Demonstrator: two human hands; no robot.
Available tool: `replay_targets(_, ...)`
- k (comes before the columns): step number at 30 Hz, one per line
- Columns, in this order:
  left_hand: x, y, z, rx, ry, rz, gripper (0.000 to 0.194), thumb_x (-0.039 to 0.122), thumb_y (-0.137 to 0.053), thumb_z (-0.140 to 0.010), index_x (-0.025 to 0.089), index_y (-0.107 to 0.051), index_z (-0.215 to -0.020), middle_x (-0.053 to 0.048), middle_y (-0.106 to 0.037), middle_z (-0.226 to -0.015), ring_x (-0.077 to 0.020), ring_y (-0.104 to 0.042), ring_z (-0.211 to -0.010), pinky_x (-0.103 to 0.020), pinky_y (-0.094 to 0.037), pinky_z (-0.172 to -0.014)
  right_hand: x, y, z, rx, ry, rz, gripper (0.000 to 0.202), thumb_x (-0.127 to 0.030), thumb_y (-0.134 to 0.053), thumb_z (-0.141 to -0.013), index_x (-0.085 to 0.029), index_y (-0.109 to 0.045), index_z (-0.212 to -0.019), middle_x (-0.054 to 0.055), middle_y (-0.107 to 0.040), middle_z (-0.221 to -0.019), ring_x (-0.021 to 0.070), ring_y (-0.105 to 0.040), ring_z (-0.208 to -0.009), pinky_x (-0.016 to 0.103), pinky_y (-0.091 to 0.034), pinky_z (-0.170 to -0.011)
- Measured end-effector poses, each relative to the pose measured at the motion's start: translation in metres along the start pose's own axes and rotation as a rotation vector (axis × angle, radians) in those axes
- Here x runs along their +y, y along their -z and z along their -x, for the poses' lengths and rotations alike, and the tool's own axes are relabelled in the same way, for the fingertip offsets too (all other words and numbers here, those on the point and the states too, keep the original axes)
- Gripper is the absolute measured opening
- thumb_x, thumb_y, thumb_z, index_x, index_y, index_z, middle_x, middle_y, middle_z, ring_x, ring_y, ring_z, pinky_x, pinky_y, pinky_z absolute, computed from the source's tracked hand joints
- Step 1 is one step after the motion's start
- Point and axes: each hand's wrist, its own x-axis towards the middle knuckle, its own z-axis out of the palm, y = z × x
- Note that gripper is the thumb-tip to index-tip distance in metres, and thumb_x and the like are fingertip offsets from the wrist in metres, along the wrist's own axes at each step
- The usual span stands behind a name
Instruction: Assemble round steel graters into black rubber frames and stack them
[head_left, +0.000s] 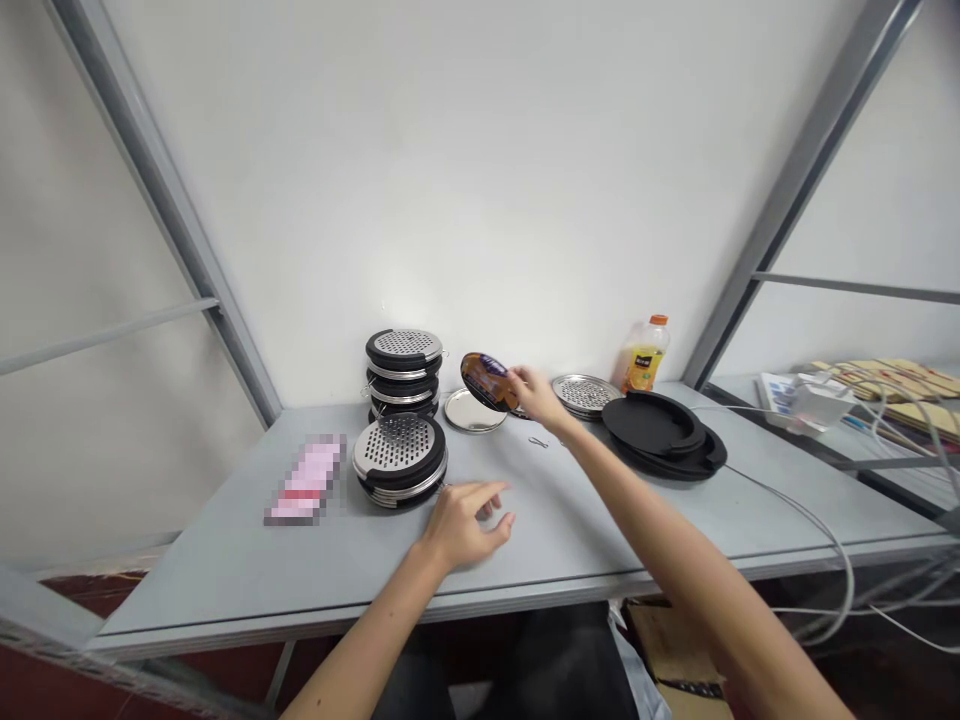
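Note:
My right hand pinches the edge of a round printed disc, orange and dark, held tilted above the back middle of the table. Below and to the left, my left hand hovers with fingers apart and nothing between them. Beside it sits a round black-and-silver grater assembly with a perforated top. A taller stack of similar assemblies stands behind. A plain silver disc lies under the printed one. Small metal clips lie near my right hand.
Perforated metal discs are stacked at the back, beside black round trays and an orange-capped bottle. A blurred pink item lies left on the grey table. White cables cross the right side.

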Motion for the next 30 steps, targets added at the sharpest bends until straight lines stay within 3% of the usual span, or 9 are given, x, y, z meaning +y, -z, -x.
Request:
replay_targets(2,0.002,0.005,0.002,0.105,-0.088,-0.013,0.059,0.034,-0.056,-0.075,0.015,-0.048,-0.130,-0.012,-0.064,-0.109,-0.0197,-0.064,-0.081,-0.032,-0.053,-0.070,0.006,0.023,0.017,-0.055,0.037,-0.283,0.034,-0.045,-0.040,-0.094,-0.015,-0.057,-0.092,0.004,-0.064,-0.083,0.0174,-0.058,-0.077,0.030,-0.046,-0.073)
replay_targets(4,0.005,0.008,0.003,0.263,-0.195,-0.099,0.067,0.039,-0.055,-0.074,0.013,-0.041,-0.135,-0.018,-0.054,-0.124,-0.0281,-0.059,-0.102,-0.041,-0.051,-0.081,0.011,0.041,0.044,-0.075,0.088,-0.386,0.035,-0.048,-0.042,-0.093,-0.017,-0.056,-0.088,0.003,-0.062,-0.081,0.0168,-0.057,-0.078,0.030,-0.047,-0.076)
replay_targets(8,0.008,0.008,0.000,0.396,-0.341,-0.250,0.069,0.041,-0.053,-0.076,0.013,-0.036,-0.137,-0.021,-0.046,-0.134,-0.0359,-0.047,-0.123,-0.051,-0.043,-0.094,0.014,0.061,0.103,-0.129,0.186,-0.217,0.024,-0.041,-0.044,-0.094,-0.019,-0.055,-0.093,0.005,-0.060,-0.086,0.0182,-0.057,-0.083,0.032,-0.047,-0.079)
replay_targets(11,0.007,0.006,-0.002,0.305,-0.358,-0.275,0.069,0.042,-0.051,-0.081,0.013,-0.032,-0.141,-0.021,-0.044,-0.139,-0.0358,-0.043,-0.128,-0.051,-0.041,-0.098,0.011,0.066,0.132,-0.216,0.329,-0.049,0.015,-0.032,-0.045,-0.095,-0.021,-0.055,-0.097,0.008,-0.061,-0.098,0.0206,-0.056,-0.094,0.037,-0.045,-0.087)
replay_targets(14,0.007,0.006,-0.004,0.186,-0.292,-0.212,0.056,0.036,-0.050,-0.087,0.013,-0.039,-0.137,-0.019,-0.055,-0.129,-0.0301,-0.051,-0.121,-0.045,-0.043,-0.096,0.007,0.064,0.145,-0.277,0.414,0.017,0.013,-0.028,-0.043,-0.095,-0.022,-0.055,-0.096,0.009,-0.061,-0.096,0.0209,-0.057,-0.093,0.038,-0.047,-0.085)
replay_targets(18,0.008,0.007,-0.004,-0.001,-0.129,-0.084,0.021,0.025,-0.052,-0.090,0.019,-0.063,-0.106,-0.008,-0.069,-0.097,-0.0206,-0.063,-0.091,-0.035,-0.048,-0.083,0.002,0.053,0.150,-0.360,0.438,0.076,0.015,-0.028,-0.045,-0.094,-0.023,-0.059,-0.096,0.009,-0.063,-0.098,0.0217,-0.056,-0.102,0.040,-0.047,-0.091)
replay_targets(23,0.003,0.006,-0.002,-0.218,-0.068,0.015,0.013,0.031,-0.063,-0.087,0.021,-0.071,-0.092,-0.004,-0.071,-0.095,-0.0182,-0.062,-0.088,-0.031,-0.048,-0.082,0.008,0.047,0.145,-0.515,0.502,0.179,0.018,-0.028,-0.049,-0.092,-0.024,-0.066,-0.095,0.007,-0.067,-0.098,0.0224,-0.052,-0.116,0.040,-0.042,-0.099)
replay_targets(27,-0.001,0.003,-0.001,-0.255,-0.022,0.042,0.015,0.027,-0.064,-0.086,0.024,-0.072,-0.098,-0.003,-0.070,-0.101,-0.0182,-0.061,-0.094,-0.032,-0.048,-0.087,0.029,0.051,0.129,-0.447,0.398,0.269,0.031,-0.040,-0.051,-0.091,-0.020,-0.063,-0.112,0.012,-0.061,-0.119,0.0233,-0.053,-0.116,0.039,-0.042,-0.100)
replay_targets(30,-0.002,0.003,-0.001,-0.251,0.001,0.069,0.032,0.026,-0.069,-0.082,0.024,-0.067,-0.113,-0.004,-0.068,-0.111,-0.0194,-0.060,-0.101,-0.033,-0.047,-0.092,0.051,0.046,0.114,-0.333,0.306,0.460,0.052,-0.048,-0.049,-0.090,-0.016,-0.052,-0.130,0.018,-0.046,-0.140,0.0293,-0.042,-0.130,0.046,-0.034,-0.107)
